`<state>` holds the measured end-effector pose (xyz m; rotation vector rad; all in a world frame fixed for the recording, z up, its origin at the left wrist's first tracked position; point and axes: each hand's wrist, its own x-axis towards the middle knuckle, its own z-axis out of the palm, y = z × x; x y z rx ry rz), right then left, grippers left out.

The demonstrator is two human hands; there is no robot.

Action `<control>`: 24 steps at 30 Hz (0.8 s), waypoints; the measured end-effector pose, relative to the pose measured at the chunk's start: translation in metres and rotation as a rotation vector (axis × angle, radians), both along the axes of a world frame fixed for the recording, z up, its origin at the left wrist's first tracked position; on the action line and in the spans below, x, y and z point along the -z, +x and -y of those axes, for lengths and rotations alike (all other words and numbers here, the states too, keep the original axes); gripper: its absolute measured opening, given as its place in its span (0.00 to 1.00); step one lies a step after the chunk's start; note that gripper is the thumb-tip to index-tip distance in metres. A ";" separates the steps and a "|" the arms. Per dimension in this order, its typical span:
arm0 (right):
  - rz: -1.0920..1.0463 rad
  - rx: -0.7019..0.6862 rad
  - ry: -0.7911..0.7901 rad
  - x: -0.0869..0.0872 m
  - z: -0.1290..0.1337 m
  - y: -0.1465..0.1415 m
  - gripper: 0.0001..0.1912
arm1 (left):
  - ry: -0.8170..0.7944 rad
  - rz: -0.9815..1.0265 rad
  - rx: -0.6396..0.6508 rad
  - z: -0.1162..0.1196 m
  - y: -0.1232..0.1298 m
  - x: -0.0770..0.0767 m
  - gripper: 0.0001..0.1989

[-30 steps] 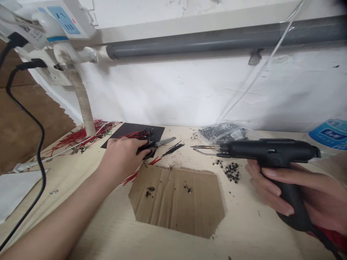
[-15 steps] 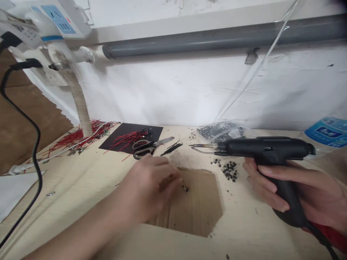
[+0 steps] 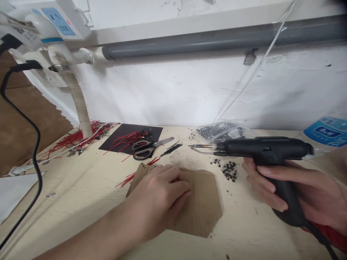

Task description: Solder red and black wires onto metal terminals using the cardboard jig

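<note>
My right hand (image 3: 267,184) is wrapped around the grip of a black soldering gun (image 3: 267,148). The gun's metal tip points left above the table. My left hand (image 3: 165,191) rests on a piece of brown cardboard (image 3: 203,202), fingers curled together. Whatever lies between those fingertips is hidden. Red wires (image 3: 127,178) stick out left of the cardboard. Just behind it are scissors (image 3: 151,146) and thin black strips (image 3: 171,148). Small black pieces (image 3: 230,170) lie in a pile between the cardboard and my right hand.
More red wires lie on a black sheet (image 3: 111,139) and in a heap (image 3: 73,139) by the corrugated hose (image 3: 78,101). A clear bag of small parts (image 3: 221,130) sits against the wall. At right is a blue-labelled bottle (image 3: 326,131). A black cable (image 3: 34,144) hangs at left.
My left hand has moved slightly right and down onto the cardboard, covering a small black-and-silver piece seen there before. The red wires behind it came into view. My right hand stays nearly still.
</note>
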<state>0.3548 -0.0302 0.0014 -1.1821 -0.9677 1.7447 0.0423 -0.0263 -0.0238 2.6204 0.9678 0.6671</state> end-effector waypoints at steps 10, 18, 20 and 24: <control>0.003 0.007 -0.023 -0.002 0.000 0.000 0.11 | -0.021 -0.017 0.021 0.003 0.001 0.000 0.12; 0.011 -0.007 -0.023 0.003 0.002 0.003 0.11 | -0.035 0.011 0.056 0.000 0.001 0.000 0.13; 0.008 -0.003 -0.019 0.003 0.002 0.003 0.11 | -0.037 0.011 0.064 -0.001 0.000 -0.001 0.13; 0.009 0.013 -0.024 0.003 0.002 0.002 0.12 | -0.063 0.013 0.076 -0.001 -0.002 0.000 0.13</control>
